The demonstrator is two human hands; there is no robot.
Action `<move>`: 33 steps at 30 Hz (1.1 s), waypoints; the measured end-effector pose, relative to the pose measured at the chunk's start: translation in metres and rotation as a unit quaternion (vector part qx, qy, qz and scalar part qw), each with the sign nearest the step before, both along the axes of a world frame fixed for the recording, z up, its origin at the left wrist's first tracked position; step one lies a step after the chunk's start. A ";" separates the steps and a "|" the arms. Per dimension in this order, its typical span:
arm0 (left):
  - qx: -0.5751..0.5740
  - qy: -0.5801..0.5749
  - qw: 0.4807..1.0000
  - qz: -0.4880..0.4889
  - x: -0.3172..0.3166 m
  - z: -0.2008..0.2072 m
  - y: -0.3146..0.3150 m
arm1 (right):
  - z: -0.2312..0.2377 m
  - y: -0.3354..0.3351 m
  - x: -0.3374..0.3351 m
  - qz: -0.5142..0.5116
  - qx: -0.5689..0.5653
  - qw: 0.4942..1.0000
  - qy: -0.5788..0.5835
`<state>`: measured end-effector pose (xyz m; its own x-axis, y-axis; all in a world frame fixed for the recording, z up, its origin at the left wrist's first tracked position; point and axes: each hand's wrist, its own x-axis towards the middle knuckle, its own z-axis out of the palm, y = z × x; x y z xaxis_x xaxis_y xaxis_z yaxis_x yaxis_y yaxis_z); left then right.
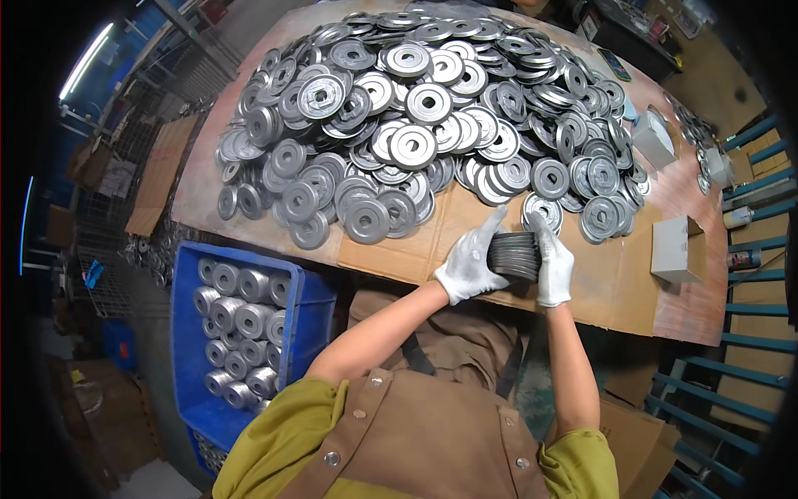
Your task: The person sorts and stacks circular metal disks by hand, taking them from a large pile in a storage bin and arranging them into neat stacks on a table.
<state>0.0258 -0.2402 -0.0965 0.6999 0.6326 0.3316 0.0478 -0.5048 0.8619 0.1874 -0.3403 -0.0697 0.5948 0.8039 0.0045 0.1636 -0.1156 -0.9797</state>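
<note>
Between my gloved hands stands a stack of dark grey metal discs (514, 256), near the front edge of the table. My left hand (471, 264) presses the stack from the left, its white glove smudged grey. From the right, my right hand (553, 262) closes on the same stack, thumb and fingers along its side. Just beyond the hands lies a loose disc (543, 210) with a centre hole. A large heap of similar discs (428, 104) covers most of the table. Whether the stack rests on the cardboard or is lifted, I cannot tell.
A blue crate (287, 333) at the left holds columns of stacked discs. Flattened cardboard (399, 254) covers the table's front part. A white box (672, 249) stands open at the right, another white box (654, 140) behind it. Blue-green rails (706, 399) run along the right side.
</note>
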 end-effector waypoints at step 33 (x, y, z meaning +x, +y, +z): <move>0.000 -0.037 0.998 -0.043 -0.072 -0.028 0.024 | 0.059 0.043 -0.070 0.413 0.132 0.753 -0.494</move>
